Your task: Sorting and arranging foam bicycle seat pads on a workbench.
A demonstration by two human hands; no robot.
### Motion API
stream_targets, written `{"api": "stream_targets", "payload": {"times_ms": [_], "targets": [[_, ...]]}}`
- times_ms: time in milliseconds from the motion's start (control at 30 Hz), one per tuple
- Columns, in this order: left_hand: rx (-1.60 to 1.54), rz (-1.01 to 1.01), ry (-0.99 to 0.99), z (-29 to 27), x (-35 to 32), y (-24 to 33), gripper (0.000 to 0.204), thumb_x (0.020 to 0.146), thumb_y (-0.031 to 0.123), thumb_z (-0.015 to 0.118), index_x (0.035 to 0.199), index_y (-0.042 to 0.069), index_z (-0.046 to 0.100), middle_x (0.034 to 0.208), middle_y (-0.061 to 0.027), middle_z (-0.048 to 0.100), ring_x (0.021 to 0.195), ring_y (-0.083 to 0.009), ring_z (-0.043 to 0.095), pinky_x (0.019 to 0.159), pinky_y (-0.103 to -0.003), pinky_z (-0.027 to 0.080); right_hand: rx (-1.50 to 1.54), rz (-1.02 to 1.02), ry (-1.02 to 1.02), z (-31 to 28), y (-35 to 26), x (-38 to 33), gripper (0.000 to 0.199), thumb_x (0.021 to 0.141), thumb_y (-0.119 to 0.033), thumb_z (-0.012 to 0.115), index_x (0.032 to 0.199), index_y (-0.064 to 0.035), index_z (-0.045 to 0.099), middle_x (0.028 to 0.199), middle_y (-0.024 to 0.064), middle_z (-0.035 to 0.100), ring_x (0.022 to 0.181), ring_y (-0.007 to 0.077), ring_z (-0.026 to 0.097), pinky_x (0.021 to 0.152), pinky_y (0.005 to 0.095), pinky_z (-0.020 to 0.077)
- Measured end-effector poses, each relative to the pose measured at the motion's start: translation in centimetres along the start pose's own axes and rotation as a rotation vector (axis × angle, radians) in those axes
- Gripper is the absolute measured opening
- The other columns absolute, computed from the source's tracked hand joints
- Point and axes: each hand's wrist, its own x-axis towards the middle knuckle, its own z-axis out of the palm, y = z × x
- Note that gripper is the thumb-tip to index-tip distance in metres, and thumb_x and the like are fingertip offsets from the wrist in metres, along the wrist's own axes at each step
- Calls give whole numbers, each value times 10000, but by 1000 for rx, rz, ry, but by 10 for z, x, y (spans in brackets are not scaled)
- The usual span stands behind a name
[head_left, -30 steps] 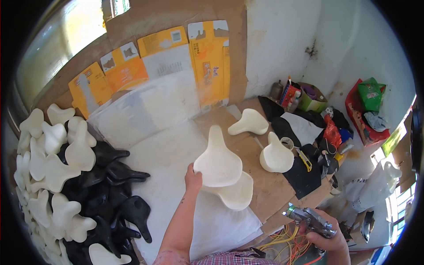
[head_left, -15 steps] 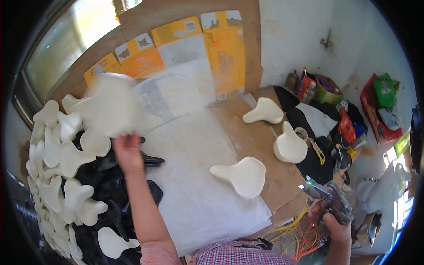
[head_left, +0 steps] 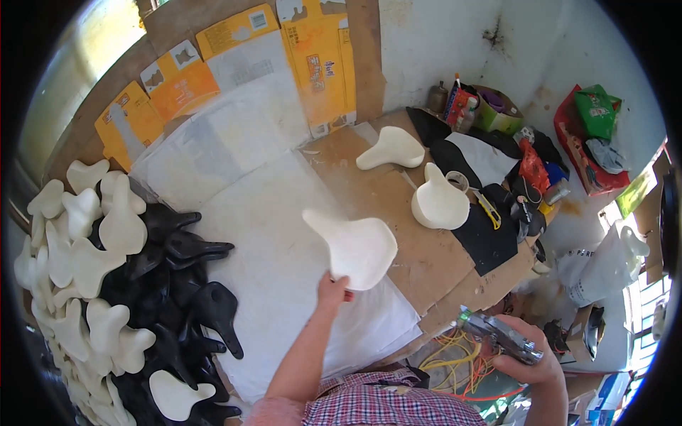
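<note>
A cream-white bicycle saddle pad (head_left: pixel 361 250) is at the middle of the white sheet (head_left: pixel 266 284). My left hand (head_left: pixel 332 291) grips its near edge, fingers closed; its narrow nose points to the far left and is slightly blurred. At the lower right my right hand (head_left: pixel 531 355) is wrapped round a grey metal spray gun (head_left: pixel 497 335), its greenish tip pointing left toward the sheet. Two more cream pads, one lying on its side (head_left: pixel 391 149) and one nose up (head_left: pixel 440 204), rest on the brown cardboard beyond.
Heaped cream pads (head_left: pixel 92 266) and black saddle pieces (head_left: pixel 217 309) fill the left side. Yellow box panels (head_left: pixel 320 71) line the back. Black cloth (head_left: pixel 483 245), a yellow cutter knife (head_left: pixel 488 211) and tape (head_left: pixel 457 181) lie right. Yellow and orange hoses (head_left: pixel 458 358) coil below.
My left hand has moved from the left heap to the middle of the sheet, where it grips a pad. The blurred pad raised over the heap is gone from there. The view has shifted.
</note>
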Motion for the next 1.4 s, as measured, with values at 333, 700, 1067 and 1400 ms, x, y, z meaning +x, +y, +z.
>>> {"api": "stream_targets", "payload": {"times_ms": [333,700,1067,1400], "targets": [[177,174,148,-108,-49,28,321,812,91,604,1109,-21,555,813,-121,627,518,-167,601,449,-283,516,63,-99,-9,42,-17,4,575,735,-85,725,1245,54,498,837,106,639,731,157,618,681,292,502],[-848,957,124,-238,-112,203,475,962,404,445,1238,18,446,1224,-183,534,1162,-344,503,1007,-500,390,199,-48,27,-2,23,37,503,795,-122,687,1235,35,503,929,50,622,848,113,587,743,262,479],[332,-81,-316,191,137,101,523,878,328,580,1315,101,402,1213,-127,505,823,-280,622,701,-399,542,111,-5,117,-117,93,46,538,803,-43,698,1290,14,475,930,66,645,858,136,624,767,280,491],[207,234,-105,158,92,92,541,852,96,582,1344,71,358,1207,-147,492,886,-207,611,584,-285,547,404,37,143,-134,76,57,551,801,-79,698,1286,47,469,966,105,638,884,173,619,802,318,488]]}}
